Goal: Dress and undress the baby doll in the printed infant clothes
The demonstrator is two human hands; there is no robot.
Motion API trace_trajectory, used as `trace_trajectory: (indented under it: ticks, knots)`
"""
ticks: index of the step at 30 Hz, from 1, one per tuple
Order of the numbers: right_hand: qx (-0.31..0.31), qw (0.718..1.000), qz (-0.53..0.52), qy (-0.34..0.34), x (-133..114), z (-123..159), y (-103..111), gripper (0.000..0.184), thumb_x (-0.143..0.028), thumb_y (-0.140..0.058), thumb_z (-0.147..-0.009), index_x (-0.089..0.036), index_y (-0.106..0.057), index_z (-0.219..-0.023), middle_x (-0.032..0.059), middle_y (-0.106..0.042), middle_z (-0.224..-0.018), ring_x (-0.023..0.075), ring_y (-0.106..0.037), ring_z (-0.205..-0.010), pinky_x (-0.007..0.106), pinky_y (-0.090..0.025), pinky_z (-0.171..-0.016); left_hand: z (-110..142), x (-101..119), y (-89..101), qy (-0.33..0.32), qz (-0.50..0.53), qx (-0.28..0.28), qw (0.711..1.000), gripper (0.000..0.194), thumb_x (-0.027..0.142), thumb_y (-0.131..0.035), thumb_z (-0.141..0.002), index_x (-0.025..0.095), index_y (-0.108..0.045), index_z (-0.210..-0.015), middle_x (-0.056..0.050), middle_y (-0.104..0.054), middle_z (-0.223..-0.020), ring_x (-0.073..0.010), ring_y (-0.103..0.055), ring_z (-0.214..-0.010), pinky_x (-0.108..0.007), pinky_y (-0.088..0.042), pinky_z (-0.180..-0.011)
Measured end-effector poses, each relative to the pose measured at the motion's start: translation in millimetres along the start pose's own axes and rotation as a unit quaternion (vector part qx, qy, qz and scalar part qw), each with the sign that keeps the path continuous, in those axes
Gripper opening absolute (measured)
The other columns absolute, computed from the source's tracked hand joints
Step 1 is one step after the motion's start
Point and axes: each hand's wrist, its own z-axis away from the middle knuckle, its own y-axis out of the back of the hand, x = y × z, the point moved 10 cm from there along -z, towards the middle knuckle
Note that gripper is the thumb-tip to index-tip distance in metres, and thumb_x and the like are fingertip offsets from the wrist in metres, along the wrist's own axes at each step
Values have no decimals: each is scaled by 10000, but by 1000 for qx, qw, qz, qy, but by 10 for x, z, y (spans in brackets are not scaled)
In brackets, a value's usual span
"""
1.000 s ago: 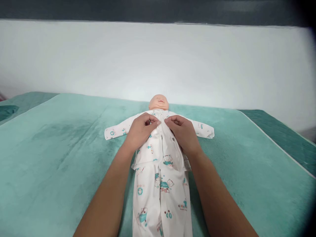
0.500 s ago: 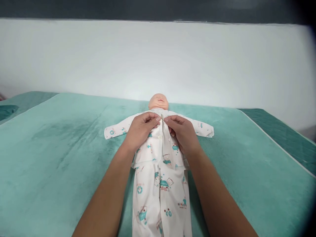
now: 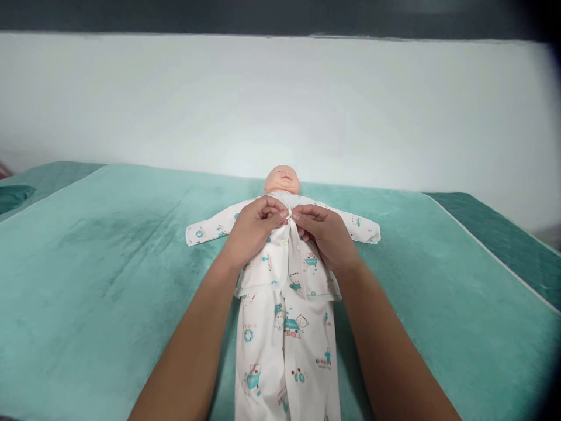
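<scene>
Pinching upper front of shirt (image 3: 265,275), hands (image 3: 250,231) close together (doll (image 3: 281,179) inside shirt, face-up on green cover (image 3: 109,275)).

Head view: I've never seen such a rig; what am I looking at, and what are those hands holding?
There is no machine: these are a person's own bare left hand and right hand. One head-worn camera, looking forward and down, takes every picture. A peach-coloured, smooth-headed doll lies face up on a teal, plush-looking cloth cover, dressed in a white printed cloth shirt and matching white trousers. Both hands pinch the shirt's front opening high on the chest; their fingertips partly hide the spot.
</scene>
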Motion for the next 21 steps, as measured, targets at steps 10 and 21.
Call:
trace_trajectory:
  ticks: [10,21]
  knots:
    - [-46,993,110,9,-113,57,-111,146,-313,-642,-872,-210,-654,-976,-51,-543,-635,71,-403,-519,204,-300,-452,36,78,-57,-7,-79,0,997,224,404,-635,-877,216,-613,-997,16,-638,-791,-132,-554,-721,-258,-405,-683]
    - [-45,997,64,-1,-102,47,-113,194,-217,-631,-808,-212,-601,-1000,-41,-592,-769,68,-454,-575,193,-298,-457,20,-21,-34,21,3,-4,1000,198,209,-592,-811,217,-592,-1009,24,-630,-778,-122,-565,-713,-251,-417,-667]
